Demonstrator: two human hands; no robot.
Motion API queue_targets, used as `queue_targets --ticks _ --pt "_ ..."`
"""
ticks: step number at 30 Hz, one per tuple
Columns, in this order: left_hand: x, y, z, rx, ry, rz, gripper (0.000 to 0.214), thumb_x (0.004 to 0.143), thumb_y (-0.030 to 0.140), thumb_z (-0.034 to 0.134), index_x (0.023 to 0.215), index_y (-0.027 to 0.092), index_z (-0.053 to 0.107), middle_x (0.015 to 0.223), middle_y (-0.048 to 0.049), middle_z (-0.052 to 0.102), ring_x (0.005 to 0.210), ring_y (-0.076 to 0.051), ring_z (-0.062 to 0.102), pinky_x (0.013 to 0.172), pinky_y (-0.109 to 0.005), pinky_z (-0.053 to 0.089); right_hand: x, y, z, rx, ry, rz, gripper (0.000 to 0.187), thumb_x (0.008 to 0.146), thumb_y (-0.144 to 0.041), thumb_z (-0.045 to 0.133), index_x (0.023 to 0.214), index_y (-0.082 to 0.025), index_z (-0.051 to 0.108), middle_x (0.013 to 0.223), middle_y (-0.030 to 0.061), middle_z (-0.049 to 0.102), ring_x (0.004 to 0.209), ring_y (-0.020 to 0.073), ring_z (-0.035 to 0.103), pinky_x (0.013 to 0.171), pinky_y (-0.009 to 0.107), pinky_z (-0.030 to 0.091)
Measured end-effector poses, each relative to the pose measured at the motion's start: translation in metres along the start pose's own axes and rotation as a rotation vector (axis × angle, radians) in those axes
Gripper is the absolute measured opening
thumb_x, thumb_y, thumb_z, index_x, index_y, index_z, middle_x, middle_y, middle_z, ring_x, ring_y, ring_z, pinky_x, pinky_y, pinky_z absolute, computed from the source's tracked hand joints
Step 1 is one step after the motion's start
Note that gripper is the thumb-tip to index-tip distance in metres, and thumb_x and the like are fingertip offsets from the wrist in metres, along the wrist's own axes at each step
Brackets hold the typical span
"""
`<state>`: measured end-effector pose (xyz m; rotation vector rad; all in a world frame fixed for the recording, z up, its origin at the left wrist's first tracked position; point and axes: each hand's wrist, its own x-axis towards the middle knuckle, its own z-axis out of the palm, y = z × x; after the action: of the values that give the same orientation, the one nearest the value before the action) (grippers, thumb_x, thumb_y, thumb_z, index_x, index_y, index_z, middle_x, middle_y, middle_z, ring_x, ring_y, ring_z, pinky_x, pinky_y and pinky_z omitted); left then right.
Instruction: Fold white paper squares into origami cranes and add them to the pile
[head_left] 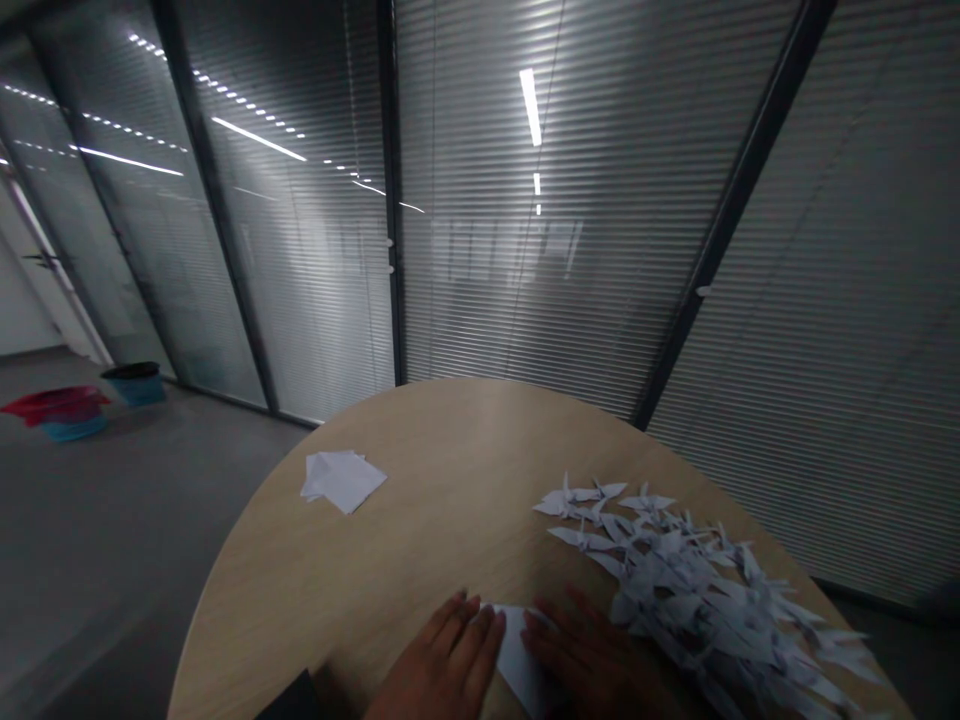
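A white sheet of paper point(517, 655), which looks folded, lies on the table near its front edge. My left hand point(450, 655) rests along the sheet's left edge, with fingers stretched out and fingertips touching the paper. From the other side my right hand point(596, 655) reaches over it, fingers extended and lying flat on its right part. The lower part of the sheet runs out of view. Close by on the right is a large heap of folded white paper cranes point(675, 570). Further off at the left lies a small stack of white paper squares point(346, 482).
The round wooden table point(450, 430) stands against glass partitions with blinds point(525, 300). A dark object point(292, 700) shows at the front left edge. Two bins stand on the floor at the left, one with a red liner point(60, 405) and one with a black liner point(135, 382).
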<state>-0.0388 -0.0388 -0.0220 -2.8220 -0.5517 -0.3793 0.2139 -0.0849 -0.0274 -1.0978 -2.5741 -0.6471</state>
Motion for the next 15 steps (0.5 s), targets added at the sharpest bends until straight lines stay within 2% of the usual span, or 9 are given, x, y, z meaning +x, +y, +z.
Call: queue_targets --ticks 3,7,12,15 --pt "0.002 0.001 0.001 0.027 -0.01 0.023 0.055 0.098 0.044 0.037 0.135 0.006 0.047 0.135 -0.0138 0.055 0.119 -0.024 0.055 0.102 -0.032 0.039 -0.003 -0.002 0.003 0.019 0.005 0.039 0.049 0.075 -0.009 0.051 0.122 -0.019 0.061 0.118 0.0032 0.068 0.106 0.0195 0.065 0.089 0.027 0.052" --pt "0.006 0.001 -0.003 -0.008 -0.015 0.028 0.056 0.098 0.044 0.037 0.138 0.007 0.043 0.134 -0.0128 0.056 0.121 -0.024 0.053 0.105 -0.033 0.036 -0.005 -0.002 0.003 0.045 0.012 0.051 0.05 0.076 -0.009 0.053 0.124 -0.019 0.06 0.121 0.0029 0.067 0.107 0.019 0.065 0.089 0.025 0.052" --pt "0.011 0.002 -0.008 -0.053 -0.051 -0.034 0.054 0.098 0.046 0.036 0.136 0.009 0.047 0.133 -0.0106 0.057 0.121 -0.024 0.054 0.106 -0.035 0.037 -0.011 -0.001 0.008 0.159 -0.124 0.151 0.058 0.073 -0.006 0.051 0.128 -0.025 0.058 0.125 0.0013 0.063 0.114 0.021 0.061 0.093 0.03 0.053" --pt "0.011 0.003 -0.006 -0.06 -0.051 -0.027 0.05 0.099 0.041 0.036 0.135 0.009 0.048 0.135 -0.0109 0.055 0.126 -0.023 0.049 0.108 -0.033 0.036 -0.014 -0.003 0.012 0.227 -0.21 0.274 0.059 0.072 -0.005 0.048 0.128 -0.021 0.058 0.129 0.005 0.059 0.118 0.0235 0.058 0.096 0.034 0.051"
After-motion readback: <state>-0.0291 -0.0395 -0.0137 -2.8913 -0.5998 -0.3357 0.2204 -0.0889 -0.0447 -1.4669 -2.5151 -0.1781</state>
